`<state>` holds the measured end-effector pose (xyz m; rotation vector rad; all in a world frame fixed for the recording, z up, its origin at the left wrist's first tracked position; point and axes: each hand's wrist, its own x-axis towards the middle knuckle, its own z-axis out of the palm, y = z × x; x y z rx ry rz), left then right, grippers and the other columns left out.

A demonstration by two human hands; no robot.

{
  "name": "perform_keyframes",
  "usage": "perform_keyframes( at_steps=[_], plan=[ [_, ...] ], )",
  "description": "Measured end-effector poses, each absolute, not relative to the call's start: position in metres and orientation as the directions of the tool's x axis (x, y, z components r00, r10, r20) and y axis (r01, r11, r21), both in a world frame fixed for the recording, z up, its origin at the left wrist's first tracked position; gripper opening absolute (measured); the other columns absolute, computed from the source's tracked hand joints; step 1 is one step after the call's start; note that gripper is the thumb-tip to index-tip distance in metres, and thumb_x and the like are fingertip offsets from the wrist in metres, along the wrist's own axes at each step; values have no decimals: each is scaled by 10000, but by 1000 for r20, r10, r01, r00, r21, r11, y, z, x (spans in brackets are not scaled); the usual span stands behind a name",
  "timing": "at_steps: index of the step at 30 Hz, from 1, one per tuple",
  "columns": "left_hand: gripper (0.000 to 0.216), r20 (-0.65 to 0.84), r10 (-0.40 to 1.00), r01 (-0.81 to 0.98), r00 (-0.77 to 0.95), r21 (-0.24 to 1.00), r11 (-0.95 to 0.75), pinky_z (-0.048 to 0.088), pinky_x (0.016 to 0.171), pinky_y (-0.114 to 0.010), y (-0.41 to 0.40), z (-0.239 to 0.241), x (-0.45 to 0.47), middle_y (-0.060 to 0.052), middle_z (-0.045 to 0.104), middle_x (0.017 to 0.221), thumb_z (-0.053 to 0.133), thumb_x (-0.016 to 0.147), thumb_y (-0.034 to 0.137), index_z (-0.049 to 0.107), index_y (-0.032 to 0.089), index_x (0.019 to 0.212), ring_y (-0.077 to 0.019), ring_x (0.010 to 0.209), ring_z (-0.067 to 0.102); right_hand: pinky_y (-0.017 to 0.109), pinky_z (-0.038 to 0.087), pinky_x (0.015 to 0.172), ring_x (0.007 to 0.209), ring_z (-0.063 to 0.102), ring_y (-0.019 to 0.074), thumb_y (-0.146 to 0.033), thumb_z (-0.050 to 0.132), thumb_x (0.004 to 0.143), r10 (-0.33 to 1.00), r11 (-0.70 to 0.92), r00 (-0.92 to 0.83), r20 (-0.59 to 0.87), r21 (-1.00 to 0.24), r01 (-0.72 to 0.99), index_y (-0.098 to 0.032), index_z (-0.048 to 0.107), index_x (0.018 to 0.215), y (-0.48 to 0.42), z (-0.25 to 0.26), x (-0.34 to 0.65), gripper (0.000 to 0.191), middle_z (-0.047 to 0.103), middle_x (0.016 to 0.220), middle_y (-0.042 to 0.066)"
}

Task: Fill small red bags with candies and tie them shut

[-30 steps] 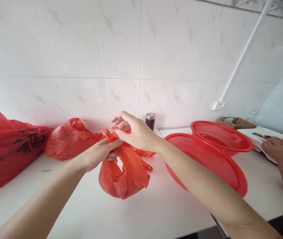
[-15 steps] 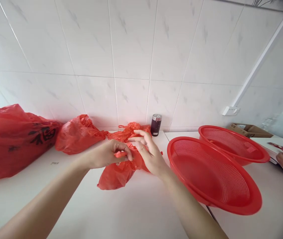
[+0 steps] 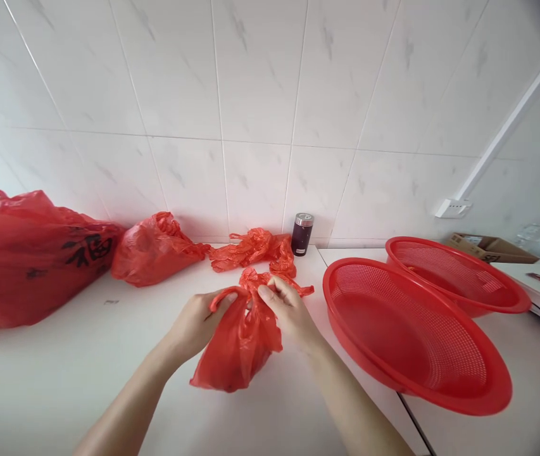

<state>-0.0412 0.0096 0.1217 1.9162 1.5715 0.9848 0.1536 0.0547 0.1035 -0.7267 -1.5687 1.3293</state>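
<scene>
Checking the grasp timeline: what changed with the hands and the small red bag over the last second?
Both hands came down toward the counter with the small red bag. The right hand, open-fingered half a second ago, now pinches the bag's top; the left hand keeps its grip on a handle loop. Unchanged: the large red bags, the dark jar and the red baskets on the counter.

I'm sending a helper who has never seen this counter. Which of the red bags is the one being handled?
Start at the two red baskets on the white counter. Just to their side, the small red bag is gripped at its top by the left hand and right hand. Unlike the other red bags by the wall, it lies nearest the counter's front edge.
</scene>
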Motion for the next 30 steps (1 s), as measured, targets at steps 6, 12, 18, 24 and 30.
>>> perform_keyframes(
  at_steps=[6,12,18,24,30],
  plan=[
    [468,58,982,413,-178,911,21,472,941,-411,-47,42,-93,-63,746,838,439,885,580,734,223,822,-278,922,663,321,515,672,634,604,171,-565,556,848,980,68,-176,91,-989,-134,-233,401,739,61,57,182,382,624,715,4],
    [474,217,880,375,-423,926,-48,452,992,-420,-29,12,-64,-106,678,1181,357,930,547,638,205,1099,-264,1076,642,287,469,595,616,558,165,-511,446,925,945,321,-36,325,-902,288,-243,387,840,62,17,153,287,566,719,-12],
    [357,270,897,592,-349,806,-13,480,842,-328,37,-2,-33,-49,705,1068,299,965,413,583,252,1110,-210,953,657,316,479,627,795,641,229,-421,370,953,854,484,-139,502,-667,566,-223,384,915,66,-19,126,201,633,859,80],
    [318,135,959,759,-250,643,107,422,654,-292,51,-3,-52,-26,717,764,362,937,406,643,287,1025,-221,696,645,273,427,546,641,623,188,-380,371,947,883,428,-131,450,-661,617,-238,362,873,83,-31,149,160,618,740,15],
    [472,15,970,852,-243,481,206,435,695,-338,68,-4,-55,-98,729,969,271,951,493,652,287,1138,-282,873,661,269,269,481,605,587,204,-313,348,938,917,360,-152,370,-595,719,-221,408,905,91,-46,148,115,635,719,30]
  ],
)
